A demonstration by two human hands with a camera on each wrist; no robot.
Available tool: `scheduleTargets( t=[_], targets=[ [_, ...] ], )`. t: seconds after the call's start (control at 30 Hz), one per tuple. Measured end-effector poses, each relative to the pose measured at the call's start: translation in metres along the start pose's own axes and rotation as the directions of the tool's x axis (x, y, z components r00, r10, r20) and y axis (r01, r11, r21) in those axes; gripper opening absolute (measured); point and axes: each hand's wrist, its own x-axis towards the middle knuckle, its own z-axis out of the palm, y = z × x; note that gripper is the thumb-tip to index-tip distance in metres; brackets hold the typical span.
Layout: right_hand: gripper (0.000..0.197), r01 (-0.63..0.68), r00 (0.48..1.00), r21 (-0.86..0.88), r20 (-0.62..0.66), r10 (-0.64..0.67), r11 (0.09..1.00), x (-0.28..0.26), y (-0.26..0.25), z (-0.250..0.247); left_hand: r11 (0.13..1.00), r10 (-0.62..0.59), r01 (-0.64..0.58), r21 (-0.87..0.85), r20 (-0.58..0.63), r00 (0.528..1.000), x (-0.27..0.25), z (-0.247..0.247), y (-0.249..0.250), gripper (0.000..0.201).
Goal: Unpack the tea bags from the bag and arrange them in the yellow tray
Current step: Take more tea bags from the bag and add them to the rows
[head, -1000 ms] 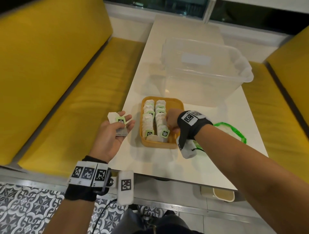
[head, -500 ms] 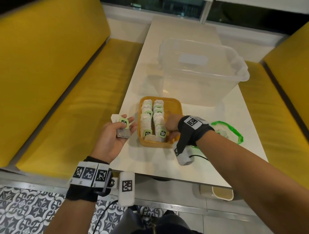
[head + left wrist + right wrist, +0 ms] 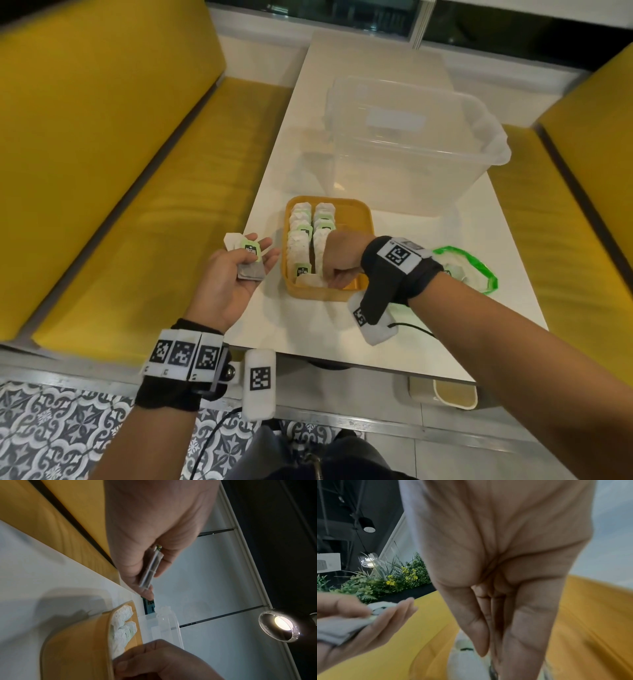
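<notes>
right hand [image 3: 337, 262] over the near end of the yellow tray [image 3: 364, 219], fingers bent down among the tea bags [image 3: 301, 228]. compared with a second ago the hand has drawn back from the mid-row to the tray's front edge — its grip now narrow, fingertips at the bag lying flat there [image 3: 310, 281]; whether they pinch that bag or only press it cannot be told. two rows of bags stand on edge in the tray's left half, the right half bare. left hand [image 3: 236, 274] stays palm-up just beside the tray, off the tabletop [image 3: 318, 318] edge, thumb clamping a small stack of bags [image 3: 251, 263] still to be placed. the green-edged bag [image 3: 479, 270] lies behind the right wrist, its contents hard to read. judged state: right row nearly squared up — the next bag would come from the left palm. a clear bin [image 3: 411, 144] stands beyond the tray.
</notes>
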Motion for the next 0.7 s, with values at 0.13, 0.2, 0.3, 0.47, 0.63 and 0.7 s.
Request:
scheduleTargets(
  t=[0.13,0.2,0.3,0.47,0.63,0.7],
  targets=[
    [0.013,0.030,1.000,0.096,0.006,-0.030,0.995,0.004,-0.014,0.010,1.000,-0.001,0.001,-0.009,0.005,1.000,0.001,0.002,0.002,0.026],
    [0.020,0.036,0.999,0.158,0.028,-0.041,0.987,0.006,-0.017,0.011,1.000,0.001,-0.001,-0.016,0.001,1.000,0.001,0.001,0.002,0.026],
    [0.020,0.023,0.999,0.256,0.031,-0.032,0.966,0.007,-0.016,0.013,1.000,-0.002,0.002,-0.018,-0.001,1.000,-0.001,-0.001,0.001,0.028],
    [0.023,0.030,0.998,0.295,0.047,-0.046,0.955,0.001,-0.009,0.006,1.000,-0.015,0.015,-0.003,0.005,1.000,-0.002,-0.001,-0.002,0.028],
    [0.019,0.115,0.992,0.345,-0.090,-0.089,0.931,-0.018,0.002,-0.020,0.999,-0.028,0.027,0.019,0.038,0.999,-0.004,0.008,-0.002,0.028],
    [0.015,0.150,0.985,0.340,-0.135,-0.110,0.928,-0.026,0.006,-0.029,0.998,-0.025,0.022,0.052,0.060,0.998,-0.006,0.012,-0.003,0.028]
  ],
)
